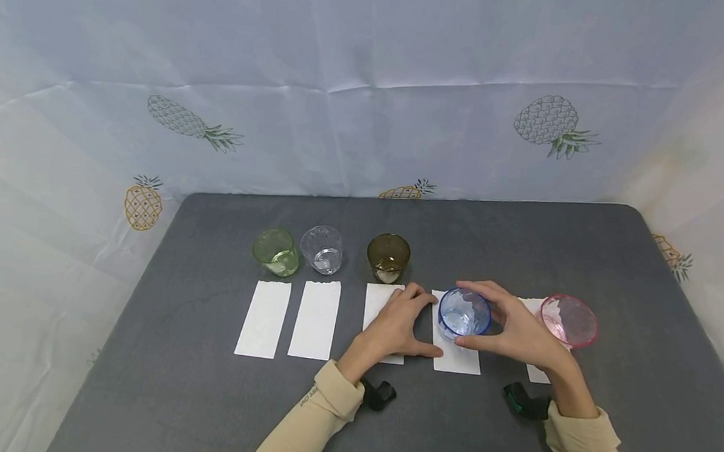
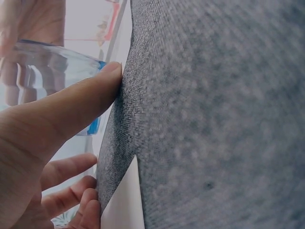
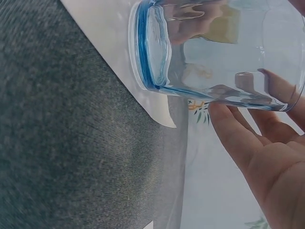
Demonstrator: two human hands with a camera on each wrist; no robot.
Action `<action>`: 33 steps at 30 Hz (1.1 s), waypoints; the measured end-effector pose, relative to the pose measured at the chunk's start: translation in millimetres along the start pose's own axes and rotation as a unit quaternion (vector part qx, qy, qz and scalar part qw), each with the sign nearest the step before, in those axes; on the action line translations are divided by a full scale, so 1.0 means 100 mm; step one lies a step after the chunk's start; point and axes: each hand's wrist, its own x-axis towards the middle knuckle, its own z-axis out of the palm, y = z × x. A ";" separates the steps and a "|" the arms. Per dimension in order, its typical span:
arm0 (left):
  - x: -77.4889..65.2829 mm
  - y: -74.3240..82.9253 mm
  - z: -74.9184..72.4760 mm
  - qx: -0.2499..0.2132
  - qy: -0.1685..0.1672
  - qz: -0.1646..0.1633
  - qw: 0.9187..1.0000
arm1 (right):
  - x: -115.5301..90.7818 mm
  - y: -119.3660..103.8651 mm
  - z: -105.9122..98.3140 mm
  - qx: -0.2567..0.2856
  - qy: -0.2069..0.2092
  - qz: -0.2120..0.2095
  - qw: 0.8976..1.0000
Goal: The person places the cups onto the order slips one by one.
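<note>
A clear blue glass stands upright over a white paper strip, its base right at the paper in the right wrist view. My right hand holds it from the right, thumb on the near side and fingers round the far side, up toward the rim. On the strip's left edge rests my left hand, thumb and fingers spread apart. In the left wrist view that thumb lies along the paper edge, in front of the glass. The left hand partly covers another white strip.
To the right a pink glass overlaps another paper strip. Behind the strips stand green, colourless and brown glasses. Two more strips lie at left. A pineapple-print cloth hangs behind the grey table.
</note>
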 end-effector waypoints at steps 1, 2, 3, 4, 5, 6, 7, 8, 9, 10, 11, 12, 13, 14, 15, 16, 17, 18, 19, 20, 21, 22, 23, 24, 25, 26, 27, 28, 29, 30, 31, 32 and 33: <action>0.00 0.00 0.00 -0.001 0.000 0.000 1.000 | 0.00 0.00 0.00 0.000 -0.001 0.001 1.000; 0.00 0.00 0.00 -0.001 -0.001 0.000 1.000 | 0.00 0.00 0.01 0.002 -0.001 0.001 1.000; 0.00 0.00 0.00 -0.001 -0.002 0.000 1.000 | 0.00 0.01 0.01 0.003 -0.002 0.000 1.000; 0.00 0.00 0.00 -0.001 -0.002 0.000 1.000 | 0.00 0.01 0.02 0.004 -0.002 0.000 1.000; 0.00 0.00 0.00 -0.002 -0.002 0.000 1.000 | 0.01 0.01 0.02 0.003 -0.002 -0.001 1.000; 0.00 0.00 0.00 -0.003 -0.002 0.000 1.000 | 0.01 0.00 0.02 0.003 -0.003 -0.003 1.000; 0.00 0.00 0.00 -0.004 -0.003 -0.001 1.000 | 0.01 0.00 0.02 0.003 -0.003 -0.002 1.000; 0.00 0.00 0.00 -0.004 -0.003 -0.001 1.000 | 0.01 0.00 0.02 0.003 -0.003 -0.002 1.000; 0.00 0.00 0.00 -0.004 -0.002 -0.001 1.000 | 0.01 0.00 0.02 0.003 -0.004 -0.003 1.000; 0.00 0.00 0.00 -0.004 -0.003 -0.001 1.000 | 0.01 0.00 0.01 0.003 -0.004 -0.001 1.000; 0.00 0.00 0.00 -0.004 -0.003 -0.002 1.000 | 0.01 0.00 0.01 0.002 -0.005 -0.001 1.000; 0.00 0.00 0.00 -0.004 -0.004 -0.002 1.000 | 0.01 0.00 0.01 0.002 -0.005 0.000 1.000; -0.01 0.00 0.00 -0.003 -0.004 -0.002 1.000 | 0.01 0.00 0.01 0.002 -0.006 0.001 1.000; -0.01 0.00 0.00 -0.003 -0.004 -0.002 1.000 | 0.01 0.00 0.01 0.003 -0.007 0.001 1.000; -0.01 0.00 0.00 -0.003 -0.004 -0.001 1.000 | 0.01 0.00 0.01 0.004 -0.008 0.000 1.000; -0.01 0.00 0.00 -0.003 -0.004 -0.001 1.000 | 0.01 0.01 0.00 0.006 -0.009 0.000 1.000; -0.01 0.00 0.00 -0.002 -0.004 -0.001 1.000 | 0.01 0.01 0.00 0.007 -0.010 -0.001 1.000; -0.01 0.00 0.00 -0.003 -0.004 -0.002 1.000 | 0.01 0.02 0.01 0.008 -0.010 -0.002 1.000; -0.01 0.00 0.00 -0.003 -0.003 -0.001 1.000 | 0.01 0.02 0.01 0.009 -0.011 -0.001 1.000; -0.01 0.00 0.00 -0.004 -0.003 -0.002 1.000 | 0.01 0.03 0.01 0.009 -0.011 0.001 1.000; -0.01 0.00 0.00 -0.004 -0.002 -0.002 1.000 | 0.01 0.03 0.01 0.011 -0.011 0.002 1.000; -0.01 0.00 0.00 -0.004 -0.002 -0.002 1.000 | 0.02 0.04 0.02 0.011 -0.011 0.004 1.000; -0.01 0.00 0.00 -0.004 -0.002 -0.002 1.000 | 0.02 0.05 0.02 0.010 -0.011 0.004 1.000; -0.01 0.00 0.00 -0.004 -0.001 -0.001 1.000 | 0.02 0.05 0.03 0.010 -0.011 0.004 1.000; -0.01 0.00 0.00 -0.004 -0.001 -0.001 1.000 | 0.02 0.05 0.03 0.010 -0.010 0.006 1.000; -0.01 0.00 0.00 -0.004 -0.001 -0.001 1.000 | 0.02 0.05 0.03 0.010 -0.010 0.005 1.000; -0.01 0.00 0.00 -0.004 0.000 0.000 1.000 | 0.02 0.05 0.03 0.010 -0.011 0.004 1.000; -0.01 0.00 0.00 -0.003 0.000 0.000 1.000 | 0.02 0.05 0.03 0.009 -0.011 0.002 1.000; -0.01 -0.01 0.00 -0.002 0.000 0.001 1.000 | 0.02 0.05 0.03 0.008 -0.011 0.001 1.000; -0.01 -0.01 0.00 -0.002 0.000 0.001 1.000 | 0.02 0.05 0.03 0.010 -0.010 0.002 1.000; -0.01 -0.01 0.00 -0.001 -0.001 0.001 1.000 | 0.01 0.04 0.03 0.010 -0.011 0.002 1.000; -0.01 -0.01 0.00 0.000 -0.001 0.001 1.000 | 0.01 0.04 0.04 0.011 -0.011 0.003 1.000; -0.01 -0.01 0.01 0.001 -0.002 0.000 1.000 | 0.01 0.04 0.04 0.012 -0.012 0.003 1.000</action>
